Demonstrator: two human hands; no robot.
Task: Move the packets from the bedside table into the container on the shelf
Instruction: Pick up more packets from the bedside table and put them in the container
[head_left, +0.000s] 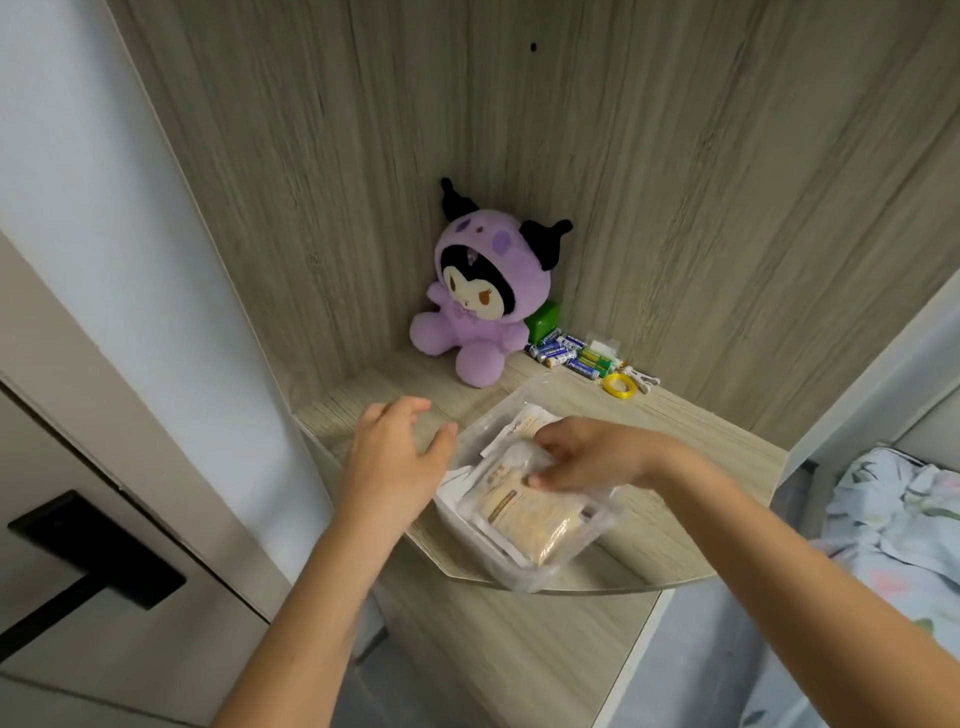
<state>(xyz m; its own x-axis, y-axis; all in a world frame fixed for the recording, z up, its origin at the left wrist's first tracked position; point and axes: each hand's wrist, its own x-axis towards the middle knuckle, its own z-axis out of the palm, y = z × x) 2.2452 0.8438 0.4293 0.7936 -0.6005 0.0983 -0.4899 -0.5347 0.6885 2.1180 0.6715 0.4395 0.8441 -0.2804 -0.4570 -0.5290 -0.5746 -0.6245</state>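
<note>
A clear plastic container (597, 535) sits on the wooden shelf (691, 457), its front corner jutting over the shelf's edge. Inside lie several beige and white packets, the top one (524, 514) lying flat. My right hand (587, 457) reaches into the container, and its fingers and thumb pinch that top packet at its far end. My left hand (395, 447) hovers just left of the container with fingers spread and relaxed, holding nothing. The bedside table is out of view.
A purple plush doll (478, 306) sits in the shelf's back corner beside a green box (543, 319). Loose batteries (566, 353), a yellow ring (618, 385) and a white clip (641, 378) lie along the back wall. A door with a black handle (88, 551) stands left, bedding (898, 525) right.
</note>
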